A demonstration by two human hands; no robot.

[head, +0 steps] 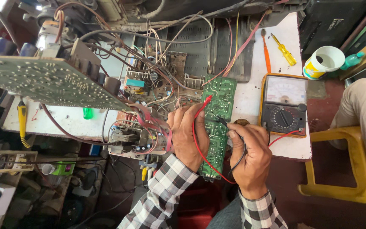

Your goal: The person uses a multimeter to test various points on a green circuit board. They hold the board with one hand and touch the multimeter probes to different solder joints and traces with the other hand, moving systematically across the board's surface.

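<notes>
Both probes (210, 111) mid-board (217, 123), edges clear

Green circuit board (219, 106): glossy lacquered laminate w/ small shiny solder dots. Red probe (204, 104) & black probe (222, 121): smooth plastic, leads in rubbery insulation. Multimeter (284, 104): matt orange rubbery shell, clear glossy plastic dial window. Table top (250, 93): white, scuffed, dull. Sleeves: checked woven cloth. Stool (352, 169): yellow moulded plastic, slight sheen.

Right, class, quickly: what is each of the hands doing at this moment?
Left hand: closed, holding the red probe against the green circuit board.
Right hand: closed, holding the black probe on the same board.
</notes>
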